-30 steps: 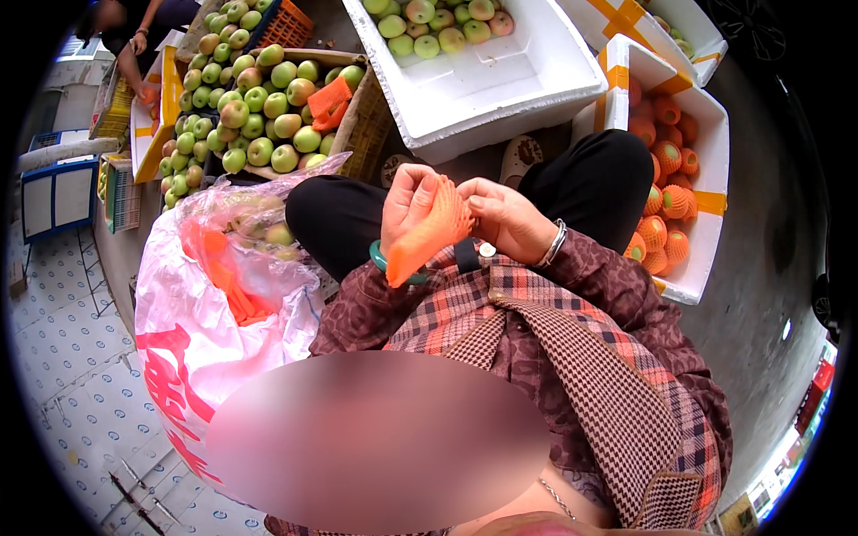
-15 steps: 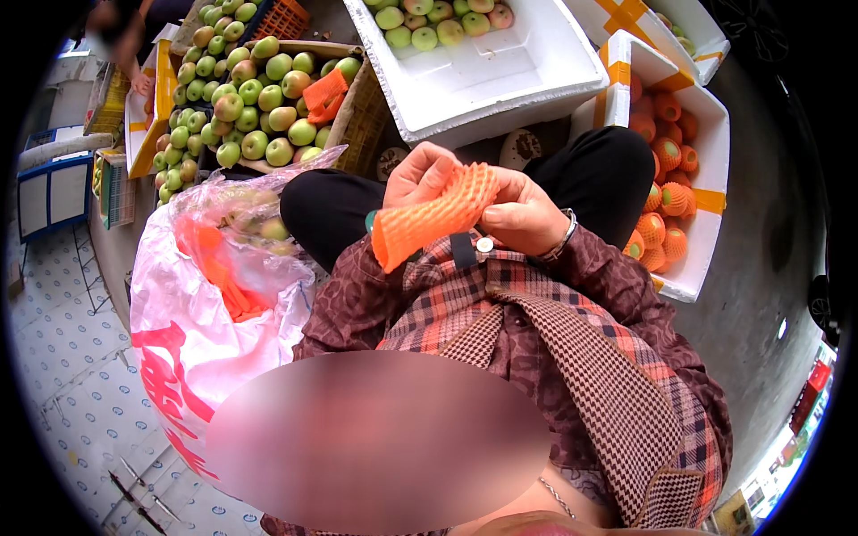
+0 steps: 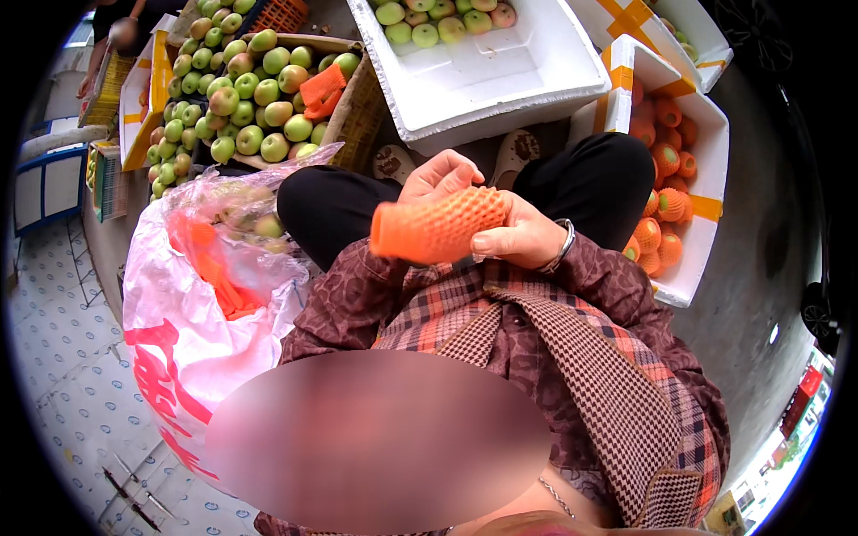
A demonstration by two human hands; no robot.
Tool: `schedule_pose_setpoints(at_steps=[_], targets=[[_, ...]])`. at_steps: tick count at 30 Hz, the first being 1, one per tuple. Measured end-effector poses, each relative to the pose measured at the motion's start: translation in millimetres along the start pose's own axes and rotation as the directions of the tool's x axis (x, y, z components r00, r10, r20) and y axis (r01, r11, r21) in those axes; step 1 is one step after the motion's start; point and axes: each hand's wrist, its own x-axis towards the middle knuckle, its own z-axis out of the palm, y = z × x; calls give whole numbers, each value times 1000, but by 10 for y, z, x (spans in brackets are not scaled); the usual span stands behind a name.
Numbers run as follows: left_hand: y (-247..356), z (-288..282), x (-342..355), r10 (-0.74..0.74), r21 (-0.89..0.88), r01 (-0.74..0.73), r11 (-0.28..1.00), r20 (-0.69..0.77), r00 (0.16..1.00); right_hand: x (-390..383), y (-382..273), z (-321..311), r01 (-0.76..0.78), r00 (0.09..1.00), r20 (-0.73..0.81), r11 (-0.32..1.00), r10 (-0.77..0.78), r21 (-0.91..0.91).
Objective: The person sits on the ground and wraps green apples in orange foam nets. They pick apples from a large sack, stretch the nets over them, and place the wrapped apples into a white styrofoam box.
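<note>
An orange foam fruit net (image 3: 438,225) lies across in front of my lap, its folded, smooth end to the left and its meshed end to the right. My right hand (image 3: 529,234) grips the meshed end, thumb on the near side. My left hand (image 3: 438,177) is closed behind the net with fingers curled; the net covers part of it. Whether a fruit sits inside the net cannot be seen. Left of my knees, a thin plastic bag (image 3: 192,313) holds more orange nets (image 3: 223,281).
A box of green-red apples (image 3: 268,94) stands ahead on the left, a folded orange net (image 3: 323,89) on top. Farther ahead, a white foam box (image 3: 500,98) holds apples at its far end. Another foam box (image 3: 706,223), at right, contains apples in orange nets (image 3: 666,161).
The net's left end has risen and now looks rounder and folded back. My left hand has shifted slightly right and sits behind the net. My feet show more.
</note>
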Motion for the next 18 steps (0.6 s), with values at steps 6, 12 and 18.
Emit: schedule_pose_setpoints(at_steps=[6,12,18], targets=[[29,-265,223,24,87,-34,996,111,994,290,-20,84,316,947,-77,947,-312,55],[1082,-952,645,401,386,-273,881,-303,864,803,-570,-557,309,885,-283,922,-369,-235],[1405,-1318,664,528,272,-454,848,-499,687,1466,-762,-2164,-193,890,-381,551,-250,-812]])
